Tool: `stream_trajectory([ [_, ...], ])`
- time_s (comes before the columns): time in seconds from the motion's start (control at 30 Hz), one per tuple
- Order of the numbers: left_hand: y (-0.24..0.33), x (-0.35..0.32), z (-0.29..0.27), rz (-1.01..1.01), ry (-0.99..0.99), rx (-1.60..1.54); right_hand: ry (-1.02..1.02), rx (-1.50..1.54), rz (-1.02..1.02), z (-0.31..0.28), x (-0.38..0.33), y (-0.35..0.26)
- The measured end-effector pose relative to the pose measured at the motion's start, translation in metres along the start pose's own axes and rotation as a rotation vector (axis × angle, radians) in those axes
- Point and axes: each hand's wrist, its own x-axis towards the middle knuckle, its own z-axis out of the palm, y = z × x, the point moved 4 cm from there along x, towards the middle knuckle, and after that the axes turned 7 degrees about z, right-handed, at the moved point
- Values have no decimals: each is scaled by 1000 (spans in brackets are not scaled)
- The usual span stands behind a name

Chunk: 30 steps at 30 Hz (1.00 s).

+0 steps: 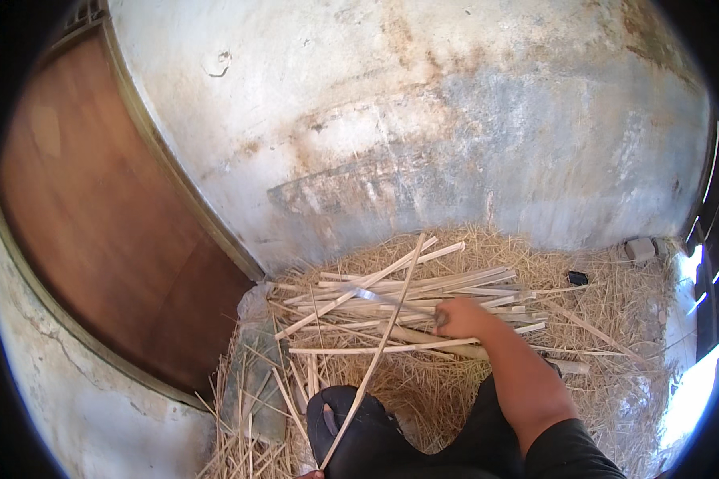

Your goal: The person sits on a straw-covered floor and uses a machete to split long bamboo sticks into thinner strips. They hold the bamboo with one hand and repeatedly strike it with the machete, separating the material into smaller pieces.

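Currently, the long pale strip [379, 351] slants away rightward across piled strips [471, 280] from the left hand [313, 475], whose barely visible fingers seem to pinch its near end. Right of it, the right hand [460, 318] grasps a knife [369, 295], its blade crossing the strip, contact unclear.

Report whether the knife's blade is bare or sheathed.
Bare: the shiny metal of the knife's blade shows uncovered, reaching out from the right hand over the pale strips.
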Motion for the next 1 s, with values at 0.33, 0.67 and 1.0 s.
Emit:
stream_trajectory([
  [0.33,-23,2,-1,155,-2,129,-132,166,-148,14,-18,0],
  [0.67,-30,-6,-4,-8,42,75,-280,-143,-293,31,-48,-73],
  [1.0,-2,12,2,-11,-30,31,20,19,-82,1,-10,-15],
])
